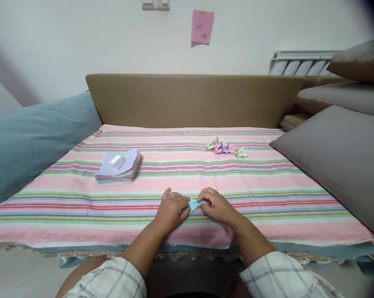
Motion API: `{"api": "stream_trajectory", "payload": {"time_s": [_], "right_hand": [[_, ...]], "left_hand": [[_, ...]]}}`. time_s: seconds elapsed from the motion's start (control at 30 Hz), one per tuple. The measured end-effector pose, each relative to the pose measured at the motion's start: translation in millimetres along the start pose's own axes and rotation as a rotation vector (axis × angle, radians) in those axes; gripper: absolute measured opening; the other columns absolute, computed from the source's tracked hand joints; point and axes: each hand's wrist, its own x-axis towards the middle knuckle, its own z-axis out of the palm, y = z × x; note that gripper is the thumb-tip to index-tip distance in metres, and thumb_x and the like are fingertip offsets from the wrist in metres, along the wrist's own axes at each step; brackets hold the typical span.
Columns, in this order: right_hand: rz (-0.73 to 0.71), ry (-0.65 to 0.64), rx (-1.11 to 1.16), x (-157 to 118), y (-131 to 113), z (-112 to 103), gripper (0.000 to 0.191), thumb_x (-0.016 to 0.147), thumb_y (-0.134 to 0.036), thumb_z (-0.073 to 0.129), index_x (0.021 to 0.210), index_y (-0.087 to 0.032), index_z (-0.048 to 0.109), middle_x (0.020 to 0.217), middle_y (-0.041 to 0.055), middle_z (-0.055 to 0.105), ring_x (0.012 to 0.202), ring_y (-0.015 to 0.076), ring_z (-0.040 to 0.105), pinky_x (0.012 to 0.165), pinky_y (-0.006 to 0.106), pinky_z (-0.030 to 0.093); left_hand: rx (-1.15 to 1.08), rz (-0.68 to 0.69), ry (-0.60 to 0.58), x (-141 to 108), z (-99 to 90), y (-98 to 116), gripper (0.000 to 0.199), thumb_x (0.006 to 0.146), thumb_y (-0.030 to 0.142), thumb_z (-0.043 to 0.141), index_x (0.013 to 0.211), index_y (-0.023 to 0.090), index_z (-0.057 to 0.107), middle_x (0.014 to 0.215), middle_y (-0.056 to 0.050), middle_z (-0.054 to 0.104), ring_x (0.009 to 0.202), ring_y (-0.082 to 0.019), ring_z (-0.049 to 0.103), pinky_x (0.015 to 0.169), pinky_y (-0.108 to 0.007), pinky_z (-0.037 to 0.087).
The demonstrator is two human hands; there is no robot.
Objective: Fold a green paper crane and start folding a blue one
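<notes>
A small piece of light blue folded paper [194,205] is held just above or on the striped cloth, near its front edge. My left hand [173,208] pinches its left end, with the index finger and thumb closed on it. At the other end, my right hand [216,204] grips the paper between thumb and curled fingers. Both hands cover parts of it, so its full shape is hidden. Farther back and to the right lies a row of several folded paper cranes [224,147] in pink, green and purple.
To the left sits a stack of coloured paper sheets [118,166] with a small white block [117,162] on top. A striped cloth [162,182] covers the surface. Grey cushions [336,153] border the right, a blue-covered cushion [44,136] the left, and a brown backboard [193,101] the rear.
</notes>
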Motion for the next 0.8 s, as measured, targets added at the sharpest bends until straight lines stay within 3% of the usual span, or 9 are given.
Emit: {"api": "stream_trajectory", "payload": {"time_s": [0.13,0.57,0.8], "right_hand": [[-0.004,-0.035,-0.021,-1,2,1,0.009,0.075,-0.020,0.062,0.082,-0.021,0.068,0.099,0.0059,0.056,0.095,0.0189,0.053,0.086,0.034,0.044],[0.059,-0.026,-0.084,-2,-3,5,0.009,0.077,-0.025,0.064,0.079,-0.024,0.072,0.108,0.0070,0.053,0.103,0.0222,0.050,0.091,0.039,0.041],[0.011,-0.047,-0.046,-2,1,4,0.010,0.074,-0.023,0.068,0.083,-0.024,0.072,0.114,0.0074,0.052,0.109,0.0227,0.048,0.094,0.039,0.040]], "left_hand": [[-0.004,-0.002,0.000,0,-0.4,0,0.009,0.078,0.023,0.058,0.074,0.025,0.066,0.098,0.000,0.070,0.096,-0.020,0.058,0.105,-0.054,0.018],[-0.003,0.013,-0.004,-1,-0.9,-3,0.010,0.081,0.027,0.057,0.078,0.026,0.066,0.098,0.000,0.070,0.096,-0.020,0.058,0.106,-0.053,0.016],[-0.042,-0.007,-0.128,-1,-6.9,-12,0.018,0.066,0.035,0.074,0.077,0.023,0.066,0.123,-0.004,0.059,0.108,-0.026,0.054,0.102,-0.054,0.024]]}}
